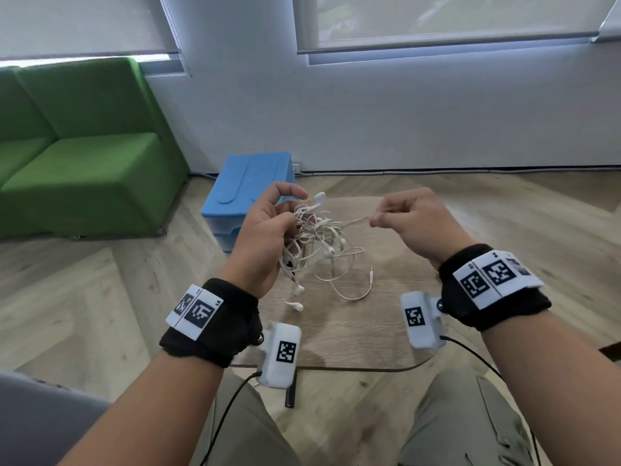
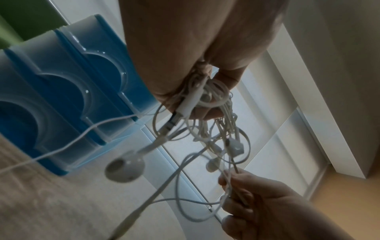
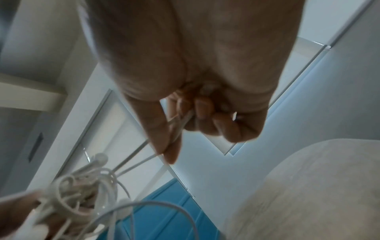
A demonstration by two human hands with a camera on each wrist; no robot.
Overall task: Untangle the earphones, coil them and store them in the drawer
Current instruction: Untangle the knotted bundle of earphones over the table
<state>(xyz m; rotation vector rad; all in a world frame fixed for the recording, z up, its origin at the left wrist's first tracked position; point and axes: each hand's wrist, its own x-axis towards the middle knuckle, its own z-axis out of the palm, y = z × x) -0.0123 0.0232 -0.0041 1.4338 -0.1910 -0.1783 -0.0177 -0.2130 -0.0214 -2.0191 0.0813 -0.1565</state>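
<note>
Untangling is in hand: the left hand (image 1: pixel 265 240) grips the knotted earphones (image 1: pixel 319 240), the right hand (image 1: pixel 413 223) pinches one strand taut. Next, I judge, draw it free gently (coiling and the drawer (image 1: pixel 248 186) wait)

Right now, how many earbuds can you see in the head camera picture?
4. One earbud sticks up above the tangle, one sits inside it, two are lower, beside the left hand. Others may be hidden.

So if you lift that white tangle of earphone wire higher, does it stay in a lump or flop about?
Probably floppy: loops of the earphones sag from the left hand to the table. Likely light, since the right hand draws a strand taut with a pinch. Snags seem likely.
</note>
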